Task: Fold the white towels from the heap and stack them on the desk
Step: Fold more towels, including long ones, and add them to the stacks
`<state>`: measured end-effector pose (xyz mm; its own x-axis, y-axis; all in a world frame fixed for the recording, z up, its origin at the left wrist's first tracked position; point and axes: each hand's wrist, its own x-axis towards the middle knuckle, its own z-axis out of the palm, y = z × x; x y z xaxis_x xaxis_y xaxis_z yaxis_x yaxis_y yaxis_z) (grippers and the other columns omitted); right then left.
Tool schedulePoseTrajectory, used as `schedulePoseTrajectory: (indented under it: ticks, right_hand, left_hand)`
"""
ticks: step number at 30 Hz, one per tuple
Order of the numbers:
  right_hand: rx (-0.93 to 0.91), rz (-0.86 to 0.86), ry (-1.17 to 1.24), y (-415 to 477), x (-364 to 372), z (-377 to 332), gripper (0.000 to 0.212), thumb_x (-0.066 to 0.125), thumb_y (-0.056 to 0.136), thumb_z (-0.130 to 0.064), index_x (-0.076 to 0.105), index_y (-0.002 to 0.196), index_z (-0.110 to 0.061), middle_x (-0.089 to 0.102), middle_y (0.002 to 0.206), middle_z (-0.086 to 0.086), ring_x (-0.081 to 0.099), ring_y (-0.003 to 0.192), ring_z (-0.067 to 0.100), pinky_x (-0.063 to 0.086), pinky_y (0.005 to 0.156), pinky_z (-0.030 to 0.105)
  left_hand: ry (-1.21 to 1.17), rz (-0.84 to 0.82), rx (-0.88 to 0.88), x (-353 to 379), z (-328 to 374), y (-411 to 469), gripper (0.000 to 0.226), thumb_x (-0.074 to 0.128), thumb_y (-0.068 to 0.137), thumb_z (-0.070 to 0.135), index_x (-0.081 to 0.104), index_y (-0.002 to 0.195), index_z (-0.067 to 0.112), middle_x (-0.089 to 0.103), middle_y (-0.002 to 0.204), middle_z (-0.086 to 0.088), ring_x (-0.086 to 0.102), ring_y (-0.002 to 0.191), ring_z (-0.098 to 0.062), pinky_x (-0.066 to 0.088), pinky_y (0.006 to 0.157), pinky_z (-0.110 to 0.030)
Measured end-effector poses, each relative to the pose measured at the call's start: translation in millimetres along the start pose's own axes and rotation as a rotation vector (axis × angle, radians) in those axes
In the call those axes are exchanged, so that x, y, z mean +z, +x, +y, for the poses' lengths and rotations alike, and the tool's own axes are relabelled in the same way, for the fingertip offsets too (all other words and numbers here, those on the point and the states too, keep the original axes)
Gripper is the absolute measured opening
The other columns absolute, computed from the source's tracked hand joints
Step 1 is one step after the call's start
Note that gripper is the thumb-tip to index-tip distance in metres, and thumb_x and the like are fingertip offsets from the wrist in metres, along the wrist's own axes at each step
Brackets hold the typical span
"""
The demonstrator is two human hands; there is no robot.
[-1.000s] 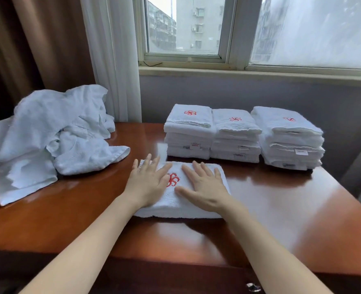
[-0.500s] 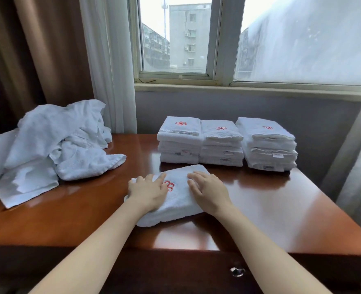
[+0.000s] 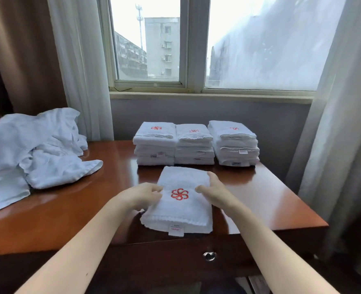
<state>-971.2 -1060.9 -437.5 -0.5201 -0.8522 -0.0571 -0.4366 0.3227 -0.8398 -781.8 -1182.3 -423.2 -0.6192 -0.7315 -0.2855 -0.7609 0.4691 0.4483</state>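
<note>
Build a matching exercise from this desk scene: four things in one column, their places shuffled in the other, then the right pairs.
Column 1
1. folded towel
2. heap of unfolded towels
3. three stacks of folded towels
4. drawer knob

Column 2
A. on the front face of the desk, below its top
B. near edge of the desk, gripped between the left hand and the right hand
C. left end of the desk
D. back of the desk, below the window

Pairs: 1-B, 2-C, 3-D, 4-A
</note>
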Motion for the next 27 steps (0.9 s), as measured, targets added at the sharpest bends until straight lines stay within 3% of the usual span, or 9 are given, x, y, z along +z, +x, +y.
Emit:
schedulePoseTrajectory:
  ticks: [2,6,11,14,17,19,21,23,27]
  right_hand:
    - [0.056,-0.052,0.082,-3.8,-9.9,-3.0,0.067,0.058,0.093,-0.017,0.026,0.151,-0.018,0.040,0.148,0.004,0.046,0.117,0.015,0.043,0.095,0.029]
    - [0.169,-0.159,0.219,-14.5,-20.2,-1.9,0.069,0.058,0.093,-0.016,0.025,0.154,-0.026,0.033,0.153,-0.001,0.043,0.132,0.025,0.054,0.095,0.045]
    - [0.186,-0.232,0.368,-24.3,-21.2,2.5,0.074,0.056,0.092,-0.009,0.022,0.155,-0.026,0.033,0.152,0.009,0.049,0.128,0.033,0.046,0.104,0.052]
    - [0.180,-0.274,0.386,-27.4,-23.3,3.1,0.075,0.055,0.088,-0.004,0.024,0.153,-0.025,0.041,0.143,0.009,0.061,0.106,0.030,0.052,0.098,0.047]
    - [0.146,-0.348,0.336,-32.8,-24.3,4.2,0.081,0.056,0.083,0.000,0.025,0.150,-0.033,0.048,0.139,0.009,0.062,0.094,0.027,0.057,0.082,0.039]
    - [0.107,-0.343,0.265,-35.2,-23.6,5.0,0.082,0.055,0.081,0.003,0.027,0.148,-0.036,0.053,0.132,0.007,0.063,0.102,0.028,0.057,0.080,0.038]
    - [0.056,-0.312,0.222,-36.4,-23.1,5.0,0.084,0.052,0.079,0.005,0.028,0.147,-0.038,0.052,0.130,0.004,0.059,0.115,0.030,0.055,0.087,0.041]
    - [-0.004,-0.293,0.225,-37.6,-23.1,4.1,0.084,0.050,0.079,0.007,0.029,0.145,-0.041,0.051,0.132,0.001,0.059,0.117,0.026,0.055,0.087,0.038]
    - [-0.130,-0.289,0.251,-36.5,-24.3,0.8,0.090,0.047,0.078,0.014,0.029,0.147,-0.041,0.045,0.141,-0.006,0.060,0.117,0.021,0.056,0.082,0.036]
  left_hand:
    - [-0.164,-0.057,0.019,-0.9,-5.4,2.3,0.057,0.045,0.097,0.017,0.036,0.151,0.031,0.047,0.139,0.002,0.052,0.101,-0.013,0.046,0.057,-0.010]
    - [-0.420,-0.164,0.056,-6.8,-18.2,5.3,0.075,0.056,0.087,0.003,0.033,0.152,0.034,0.035,0.150,-0.006,0.047,0.120,-0.016,0.051,0.065,-0.014]
    - [-0.602,-0.270,0.045,-9.8,-18.0,10.3,0.086,0.070,0.077,0.004,0.036,0.151,0.032,0.037,0.152,0.005,0.049,0.121,-0.013,0.053,0.068,-0.017]
    - [-0.739,-0.364,0.041,-10.6,-20.1,13.3,0.091,0.072,0.075,-0.003,0.032,0.152,0.025,0.058,0.125,0.007,0.071,0.094,-0.006,0.057,0.069,-0.023]
    - [-0.711,-0.394,0.055,-8.2,-21.0,9.9,0.096,0.075,0.071,-0.001,0.032,0.151,0.032,0.052,0.136,0.007,0.063,0.114,-0.013,0.056,0.085,-0.029]
    - [-0.661,-0.350,0.090,-4.9,-19.3,5.6,0.096,0.075,0.071,0.002,0.032,0.151,0.036,0.042,0.143,0.009,0.050,0.124,-0.011,0.051,0.093,-0.025]
    - [-0.628,-0.302,0.159,-1.1,-18.4,1.5,0.094,0.072,0.074,0.001,0.030,0.151,0.036,0.039,0.143,0.012,0.047,0.116,0.000,0.047,0.082,-0.013]
    - [-0.649,-0.277,0.216,0.9,-19.8,-2.5,0.094,0.070,0.076,-0.002,0.029,0.151,0.037,0.037,0.147,0.011,0.049,0.116,0.002,0.047,0.076,-0.011]
    - [-0.865,-0.268,0.269,-0.5,-26.8,-8.8,0.096,0.063,0.079,-0.013,0.027,0.150,0.041,0.051,0.142,-0.005,0.062,0.118,-0.019,0.054,0.091,-0.035]
